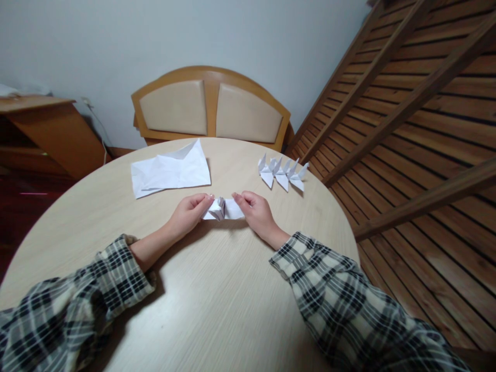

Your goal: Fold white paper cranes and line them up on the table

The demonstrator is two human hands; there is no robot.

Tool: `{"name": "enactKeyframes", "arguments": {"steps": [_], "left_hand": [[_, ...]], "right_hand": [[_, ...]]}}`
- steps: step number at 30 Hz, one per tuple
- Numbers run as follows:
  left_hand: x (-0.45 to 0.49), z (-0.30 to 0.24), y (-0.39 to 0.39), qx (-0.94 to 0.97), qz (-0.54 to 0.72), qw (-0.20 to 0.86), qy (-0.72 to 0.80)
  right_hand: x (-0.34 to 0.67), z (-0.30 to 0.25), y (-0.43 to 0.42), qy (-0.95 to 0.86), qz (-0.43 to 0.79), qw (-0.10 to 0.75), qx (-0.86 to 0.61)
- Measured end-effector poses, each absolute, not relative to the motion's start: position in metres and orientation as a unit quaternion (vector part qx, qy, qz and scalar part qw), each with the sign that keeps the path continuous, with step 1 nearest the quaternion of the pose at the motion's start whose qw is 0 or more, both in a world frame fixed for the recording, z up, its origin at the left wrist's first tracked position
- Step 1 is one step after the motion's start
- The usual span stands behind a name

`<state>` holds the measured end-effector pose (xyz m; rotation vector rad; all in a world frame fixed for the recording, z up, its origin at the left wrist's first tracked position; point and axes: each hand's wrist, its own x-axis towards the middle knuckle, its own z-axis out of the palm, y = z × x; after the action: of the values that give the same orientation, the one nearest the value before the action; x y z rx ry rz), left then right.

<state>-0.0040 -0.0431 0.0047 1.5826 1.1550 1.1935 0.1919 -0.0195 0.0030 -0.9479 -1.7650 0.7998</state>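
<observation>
Between my two hands is a small folded piece of white paper (pixel 232 208), held just above the middle of the table. My left hand (pixel 188 213) pinches its left end between thumb and fingers. At its right end my right hand (pixel 259 213) grips it the same way. A raised, creased fold stands up near the paper's centre, closer to my left thumb. Past my right hand several white origami cranes (pixel 281 173) stand close together in a row. Beyond my left hand lies a stack of creased white paper sheets (pixel 170 170).
The round light-wood table (pixel 217 299) has its far edge close to a padded wooden headboard (pixel 211 103) by the wall. A slatted wooden partition (pixel 418 119) slants along the right. A wooden desk (pixel 50 134) stands at the far left.
</observation>
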Motion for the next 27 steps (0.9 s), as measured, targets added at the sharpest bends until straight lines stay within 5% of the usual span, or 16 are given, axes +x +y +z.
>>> {"name": "enactKeyframes", "arguments": {"steps": [27], "left_hand": [[-0.011,0.018,-0.049,0.674,0.364,0.451,0.458]], "right_hand": [[0.212,0.019,-0.011,-0.797,0.318,0.373,-0.352]]}}
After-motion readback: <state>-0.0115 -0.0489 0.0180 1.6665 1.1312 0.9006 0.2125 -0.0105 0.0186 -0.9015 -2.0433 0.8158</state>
